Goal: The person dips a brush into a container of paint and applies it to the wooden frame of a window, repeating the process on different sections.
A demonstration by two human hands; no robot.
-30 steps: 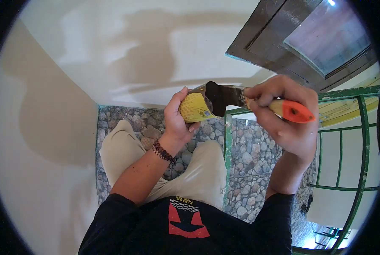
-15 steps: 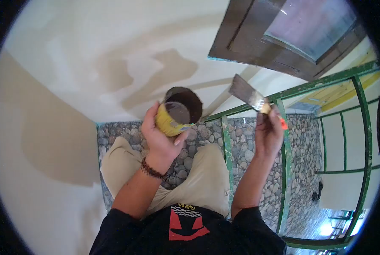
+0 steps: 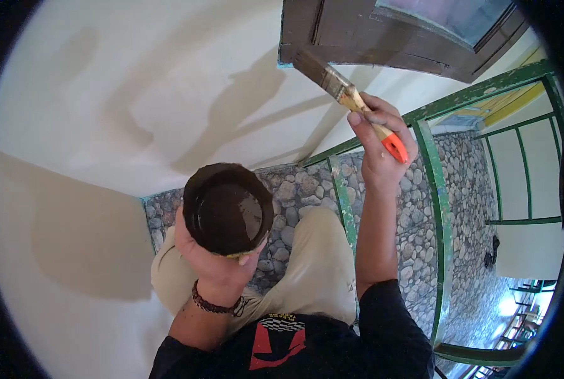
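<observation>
Stone floor (image 3: 411, 252), cream wall (image 3: 219, 38), green railing (image 3: 443, 221); hands (image 3: 211, 264) (image 3: 379, 156) apart, left around can (image 3: 216, 175), right around brush (image 3: 350, 99)

Place: a walled corner of a building, lived-in or public not clear, indoors or under cover not clear
Walls: smooth, cream, meeting at a corner; back wall (image 3: 187, 76), side wall (image 3: 67, 303)
Joinery: one brown framed panel (image 3: 370, 41) with glass pane (image 3: 446, 14), door or window uncertain
Floor: rounded grey stones set close together, stone floor (image 3: 462, 196) running on to the right
Metalwork or timber: green frame (image 3: 442, 234), paint chipped; thinner green bars (image 3: 523, 174) beyond, before a pale wall (image 3: 522, 249)
Far right: yellow strip (image 3: 516, 108); bright patch (image 3: 507, 305) of light; small blurred furniture-like shapes (image 3: 527, 319)
</observation>
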